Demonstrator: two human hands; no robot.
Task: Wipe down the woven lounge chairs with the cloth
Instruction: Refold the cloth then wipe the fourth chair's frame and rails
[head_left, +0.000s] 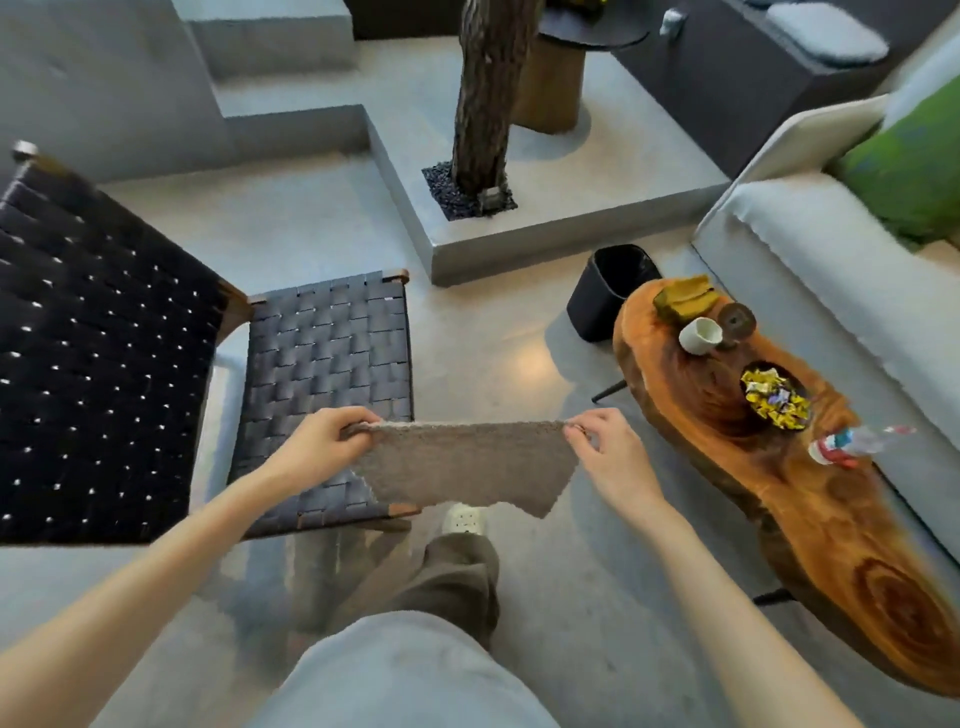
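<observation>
A grey-brown cloth hangs stretched between my two hands, above the floor and the front corner of a woven seat. My left hand pinches its upper left corner. Its upper right corner is pinched by my right hand. The dark woven lounge chair has a flat seat in front of me and a tall woven backrest at the left. The cloth's lower edge covers part of the seat's near right corner.
A live-edge wooden coffee table stands at the right with a cup, a bowl of wrapped sweets and a bottle. Behind it are a black bin and a pale sofa. A concrete step with a tree trunk lies ahead.
</observation>
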